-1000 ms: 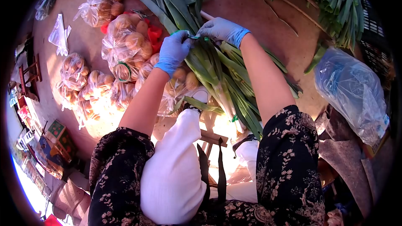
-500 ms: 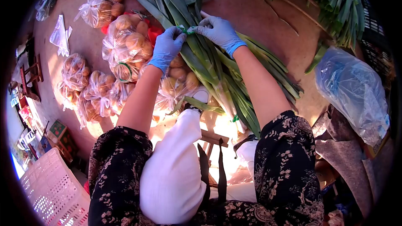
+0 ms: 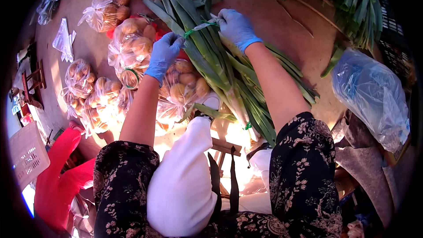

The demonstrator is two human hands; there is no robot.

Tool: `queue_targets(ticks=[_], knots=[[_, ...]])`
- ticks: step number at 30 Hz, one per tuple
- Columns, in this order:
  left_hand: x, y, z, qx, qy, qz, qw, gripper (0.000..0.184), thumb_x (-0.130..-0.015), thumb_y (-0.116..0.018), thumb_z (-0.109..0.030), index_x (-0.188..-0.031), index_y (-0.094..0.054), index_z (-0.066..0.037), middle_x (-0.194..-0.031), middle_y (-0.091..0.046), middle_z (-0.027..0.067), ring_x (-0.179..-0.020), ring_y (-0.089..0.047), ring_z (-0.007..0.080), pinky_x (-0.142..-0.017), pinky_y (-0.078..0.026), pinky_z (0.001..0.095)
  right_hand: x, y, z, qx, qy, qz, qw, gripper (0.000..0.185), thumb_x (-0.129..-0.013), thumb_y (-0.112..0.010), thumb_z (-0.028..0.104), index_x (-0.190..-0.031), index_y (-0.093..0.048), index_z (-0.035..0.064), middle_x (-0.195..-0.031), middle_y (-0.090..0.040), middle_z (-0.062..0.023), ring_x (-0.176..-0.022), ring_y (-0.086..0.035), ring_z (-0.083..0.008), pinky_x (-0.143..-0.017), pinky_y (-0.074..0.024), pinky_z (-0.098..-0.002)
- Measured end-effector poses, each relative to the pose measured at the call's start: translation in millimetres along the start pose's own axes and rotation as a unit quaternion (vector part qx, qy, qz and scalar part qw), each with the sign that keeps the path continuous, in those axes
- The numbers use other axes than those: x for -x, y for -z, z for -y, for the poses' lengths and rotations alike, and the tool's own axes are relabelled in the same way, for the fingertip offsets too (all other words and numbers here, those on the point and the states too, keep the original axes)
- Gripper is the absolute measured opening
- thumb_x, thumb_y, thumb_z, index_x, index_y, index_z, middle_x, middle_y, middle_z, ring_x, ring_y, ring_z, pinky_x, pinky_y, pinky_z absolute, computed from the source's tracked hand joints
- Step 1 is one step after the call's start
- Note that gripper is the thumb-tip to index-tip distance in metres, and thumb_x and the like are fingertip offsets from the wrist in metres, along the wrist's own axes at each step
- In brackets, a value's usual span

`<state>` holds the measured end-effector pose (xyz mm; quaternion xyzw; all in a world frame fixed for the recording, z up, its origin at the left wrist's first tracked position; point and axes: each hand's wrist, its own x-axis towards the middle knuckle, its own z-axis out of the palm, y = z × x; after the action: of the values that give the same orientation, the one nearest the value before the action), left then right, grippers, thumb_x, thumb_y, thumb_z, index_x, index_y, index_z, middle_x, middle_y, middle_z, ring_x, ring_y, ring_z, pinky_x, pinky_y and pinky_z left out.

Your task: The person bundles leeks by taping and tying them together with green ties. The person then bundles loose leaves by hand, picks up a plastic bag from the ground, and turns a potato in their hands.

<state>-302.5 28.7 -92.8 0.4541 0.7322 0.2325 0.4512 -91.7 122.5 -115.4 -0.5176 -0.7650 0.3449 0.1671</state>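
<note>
A bundle of leeks (image 3: 207,55) lies slantwise in front of me, its leaves pointing away and its white ends towards my feet. Around its upper part runs a thin green tie (image 3: 198,28). My left hand (image 3: 164,56), in a blue glove, pinches one end of the tie at the bundle's left side. On the right side my right hand (image 3: 238,30), gloved too, is closed at the other end. A second green tie (image 3: 248,125) circles the bundle near the roots. More leeks (image 3: 282,72) lie beneath and to the right.
Clear bags of round brown produce (image 3: 132,44) stand on the left. A blue-tinted plastic bag (image 3: 372,97) lies right, below more leeks (image 3: 359,9). At the lower left are a pale perforated crate (image 3: 27,152) and red fabric (image 3: 59,180). A wooden bar (image 3: 227,145) sits between my legs.
My hands have moved apart from the middle of the bundle, stretching the green tie across it. At the lower left the crate has shifted up and left, and red fabric has come into view.
</note>
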Motion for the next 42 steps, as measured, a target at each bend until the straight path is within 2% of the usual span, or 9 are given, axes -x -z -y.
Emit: queue_targets(ticks=[6, 10, 13, 16, 23, 27, 29, 36, 42], knots=[[16.9, -39.2, -36.8, 0.226, 0.102, 0.132, 0.96, 0.025, -0.086, -0.056, -0.023, -0.097, -0.059, -0.001, -0.073, -0.059, 0.0017, -0.059, -0.053, 0.0085, -0.053, -0.042, 0.0209, 3.9, -12.0, 0.3, -0.129, -0.101, -0.009, 0.986, 0.013, -0.078, -0.056, 0.017, -0.081, -0.057, 0.0045, -0.074, -0.062, -0.0127, -0.062, -0.06, -0.0267, -0.058, -0.0477, -0.035], [6.7, -48.8, -39.6, 0.464, 0.255, 0.131, 0.839, 0.025, -0.087, -0.055, -0.028, -0.094, -0.056, -0.005, -0.07, -0.058, 0.0006, -0.049, -0.047, 0.0064, -0.041, -0.036, 0.0192, 1.0, -15.4, 5.2, -0.427, -0.229, 0.038, 0.874, 0.013, -0.08, -0.057, 0.017, -0.079, -0.054, 0.0045, -0.066, -0.058, -0.0045, -0.052, -0.055, -0.0121, -0.049, -0.0442, -0.0253], [-6.9, -47.0, -31.2, 0.709, 0.281, 0.18, 0.621, 0.024, -0.088, -0.052, -0.031, -0.089, -0.055, -0.007, -0.069, -0.057, 0.0, -0.048, -0.047, 0.0074, -0.038, -0.035, 0.0186, 3.4, -22.0, -0.1, -0.47, -0.218, 0.071, 0.852, 0.013, -0.082, -0.057, 0.018, -0.08, -0.052, 0.0057, -0.066, -0.056, -0.002, -0.052, -0.052, -0.0079, -0.048, -0.0425, -0.0222], [-23.2, -60.2, -11.2, 0.737, 0.301, 0.147, 0.587, 0.025, -0.089, -0.05, -0.032, -0.089, -0.055, -0.007, -0.067, -0.056, -0.0008, -0.048, -0.047, 0.0071, -0.037, -0.034, 0.0176, 14.1, -15.2, -4.7, -0.482, -0.215, 0.115, 0.841, 0.014, -0.085, -0.055, 0.018, -0.082, -0.051, 0.0054, -0.069, -0.057, -0.0026, -0.053, -0.051, -0.009, -0.051, -0.0423, -0.0223], [-12.9, -56.9, -20.3, 0.649, 0.265, -0.017, 0.713, 0.014, -0.087, -0.055, -0.021, -0.097, -0.058, -0.011, -0.079, -0.061, 0.0008, -0.059, -0.054, 0.0106, -0.046, -0.04, 0.0218, 34.7, -15.8, -33.3, -0.644, -0.236, 0.037, 0.727, 0.012, -0.085, -0.055, 0.009, -0.094, -0.056, 0.0022, -0.075, -0.058, -0.0031, -0.061, -0.054, -0.0104, -0.059, -0.0474, -0.0238], [-15.4, -51.9, -5.4, 0.761, 0.184, 0.043, 0.621, 0.019, -0.088, -0.051, -0.016, -0.106, -0.056, -0.011, -0.091, -0.062, 0.0034, -0.072, -0.06, 0.0145, -0.053, -0.043, 0.0228, 41.5, -15.6, -21.2, -0.67, -0.229, -0.081, 0.702, 0.015, -0.085, -0.054, 0.008, -0.098, -0.058, 0.001, -0.079, -0.059, -0.0028, -0.066, -0.055, -0.0105, -0.065, -0.0491, -0.0243], [-14.7, -50.2, -4.7, 0.798, 0.141, 0.116, 0.574, 0.024, -0.09, -0.047, -0.014, -0.112, -0.054, -0.011, -0.1, -0.062, 0.0056, -0.079, -0.062, 0.0176, -0.057, -0.046, 0.0247, 43.1, -14.0, -19.1, -0.597, -0.201, -0.082, 0.772, 0.014, -0.085, -0.053, 0.007, -0.096, -0.059, 0.0006, -0.079, -0.059, -0.0035, -0.066, -0.054, -0.0097, -0.065, -0.0487, -0.0241], [-18.1, -76.0, -6.3, 0.656, 0.085, 0.053, 0.748, 0.025, -0.087, -0.048, -0.005, -0.111, -0.053, -0.005, -0.098, -0.06, 0.0057, -0.087, -0.059, 0.017, -0.073, -0.05, 0.0286, 26.6, -7.3, 45.8, -0.414, 0.013, 0.018, 0.91, 0.011, -0.085, -0.05, 0.003, -0.086, -0.062, 0.0026, -0.072, -0.058, -0.0036, -0.061, -0.048, -0.0075, -0.057, -0.043, -0.0222], [-11.8, -83.2, -8.0, 0.476, 0.087, -0.024, 0.875, 0.02, -0.081, -0.049, 0.001, -0.099, -0.056, -0.005, -0.09, -0.06, 0.0042, -0.081, -0.058, 0.0128, -0.07, -0.048, 0.0242, 3.3, -17.0, 55.2, -0.132, 0.182, 0.065, 0.972, 0.006, -0.076, -0.054, 0.007, -0.078, -0.06, 0.0042, -0.078, -0.061, -0.0147, -0.077, -0.059, -0.0305, -0.07, -0.0468, -0.036]])
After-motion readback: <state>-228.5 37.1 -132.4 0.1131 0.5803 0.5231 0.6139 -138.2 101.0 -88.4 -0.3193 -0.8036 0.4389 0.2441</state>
